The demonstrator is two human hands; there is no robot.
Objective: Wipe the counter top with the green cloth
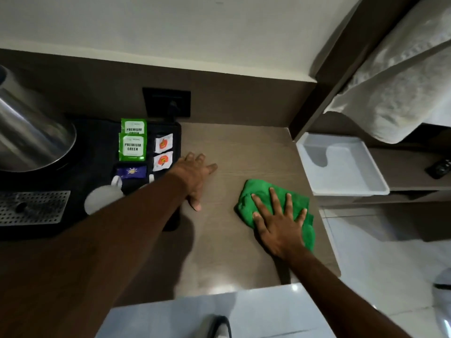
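Note:
The green cloth (253, 198) lies bunched on the brown wood-grain counter top (231, 147), near its right edge. My right hand (278, 223) lies flat on the cloth with fingers spread, pressing it against the surface. My left hand (195, 176) rests palm down on the bare counter, to the left of the cloth and right beside the black tray; it holds nothing.
A black tray (97, 152) on the left carries green tea sachets (132, 147), small white packets (163, 152) and a white cup (102, 198). A steel kettle (29, 132) stands far left. A wall socket (167, 102) sits behind. A white plastic tray (341, 164) rests on a lower shelf at right.

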